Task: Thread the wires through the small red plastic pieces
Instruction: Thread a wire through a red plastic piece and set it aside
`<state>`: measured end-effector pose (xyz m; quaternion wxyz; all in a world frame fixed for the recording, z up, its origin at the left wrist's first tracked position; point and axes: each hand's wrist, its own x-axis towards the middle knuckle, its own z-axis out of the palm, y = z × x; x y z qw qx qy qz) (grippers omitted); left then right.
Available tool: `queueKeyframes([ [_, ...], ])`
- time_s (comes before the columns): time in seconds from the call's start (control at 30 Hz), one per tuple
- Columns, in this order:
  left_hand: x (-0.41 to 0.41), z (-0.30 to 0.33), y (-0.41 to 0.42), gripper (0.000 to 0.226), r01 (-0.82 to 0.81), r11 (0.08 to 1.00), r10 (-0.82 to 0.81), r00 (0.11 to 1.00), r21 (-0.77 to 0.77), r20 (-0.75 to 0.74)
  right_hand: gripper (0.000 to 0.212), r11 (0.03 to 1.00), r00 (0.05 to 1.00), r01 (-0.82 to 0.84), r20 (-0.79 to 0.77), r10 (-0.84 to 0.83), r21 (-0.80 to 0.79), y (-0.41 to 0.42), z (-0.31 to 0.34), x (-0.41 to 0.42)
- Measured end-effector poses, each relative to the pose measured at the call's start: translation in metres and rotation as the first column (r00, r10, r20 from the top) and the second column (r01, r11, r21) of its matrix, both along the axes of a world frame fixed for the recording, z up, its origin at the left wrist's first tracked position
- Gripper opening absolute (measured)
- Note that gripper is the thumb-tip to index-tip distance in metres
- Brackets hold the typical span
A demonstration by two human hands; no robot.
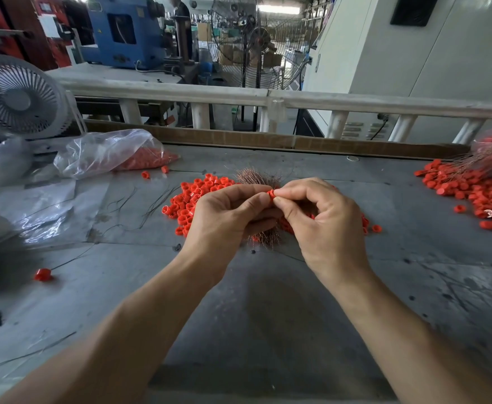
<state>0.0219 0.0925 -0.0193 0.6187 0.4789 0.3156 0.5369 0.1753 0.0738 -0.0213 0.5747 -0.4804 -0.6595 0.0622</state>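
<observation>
1. Red plastic sits pinched between my two hands: my left hand curls its thumb and forefinger round one small red piece, and my right hand closes its thumb and forefinger against the same piece from the other side, presumably on a wire end too fine for me to make out.
2. To do this step well, I judge I should keep the piece's hole turned toward the right fingertips, hold the wire close to its tip so it cannot buckle, and push straight rather than at a slant.
3. Just beyond and below my hands lies the bundle of copper wires, its ends fanning out past my knuckles and again under my wrists.
4. Around that bundle spreads the pile of loose red pieces, touching the wires, so the next one is close at hand.
5. Off to my right sits a second heap of red pieces with wires running out of them, which I take for finished work.
6. The worktop is grey, scuffed and scratched; a stray red piece and thin dark wire strands lie on my left.
7. Farther left, a clear plastic bag holds more red pieces, beside a small grey fan.
8. Past the white railing stand a large pedestal fan and a blue machine on a workshop floor.
</observation>
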Motion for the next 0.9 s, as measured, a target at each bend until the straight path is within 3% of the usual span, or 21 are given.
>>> queueKeyframes([
  [0.4,0.000,0.001,-0.001,0.013,-0.043,0.998,0.045,0.998,0.046,-0.047,0.007,1.000,1.000,-0.019,-0.006,0.019,-0.016,0.000,0.000,-0.001],
  [0.67,0.000,0.001,-0.002,0.012,-0.059,0.997,0.059,0.998,-0.048,-0.009,0.011,1.000,0.991,-0.002,0.135,0.004,-0.010,-0.001,0.002,-0.002],
  [0.9,0.001,0.001,-0.002,0.010,0.004,0.982,0.005,0.999,-0.190,0.047,0.013,0.975,0.920,0.209,0.321,-0.224,0.080,-0.003,0.000,-0.017],
])
